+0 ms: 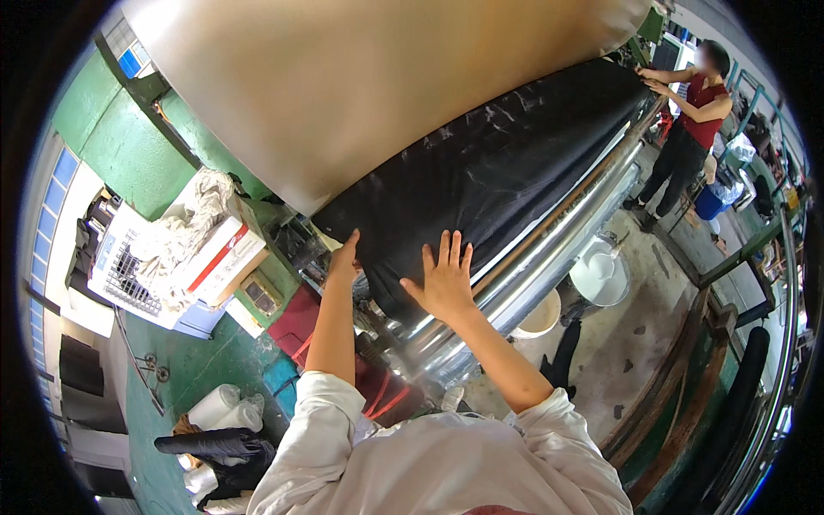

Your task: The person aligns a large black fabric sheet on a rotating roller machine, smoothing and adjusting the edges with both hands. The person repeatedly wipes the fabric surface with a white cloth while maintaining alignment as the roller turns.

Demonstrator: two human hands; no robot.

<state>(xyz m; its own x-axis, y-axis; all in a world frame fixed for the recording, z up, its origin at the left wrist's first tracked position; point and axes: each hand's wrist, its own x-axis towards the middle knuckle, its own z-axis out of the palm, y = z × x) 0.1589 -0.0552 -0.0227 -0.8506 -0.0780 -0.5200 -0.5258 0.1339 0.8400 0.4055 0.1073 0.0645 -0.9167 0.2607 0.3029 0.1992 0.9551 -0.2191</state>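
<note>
A wide sheet of black fabric (481, 163) runs up from shiny metal rollers (549, 249) onto a huge smooth metal drum (369, 77). Its upper part carries pale creases or streaks. My right hand (445, 279) lies on the fabric's near end, fingers spread and stretched out. At the fabric's left edge is my left hand (345, 259), its thumb side toward the cloth; the other fingers are mostly hidden, so whether they pinch the edge does not show. A co-worker (699, 112) at the far right end has both hands at the fabric's other edge.
On the left, a box (225, 257) stands beside a white crate (120, 270) heaped with pale cloth. White tubs (598, 276) sit on the floor beyond the rollers. Rolls (215, 408) lie at lower left. A metal rail (785, 283) and a dark roll (742, 386) run along the right.
</note>
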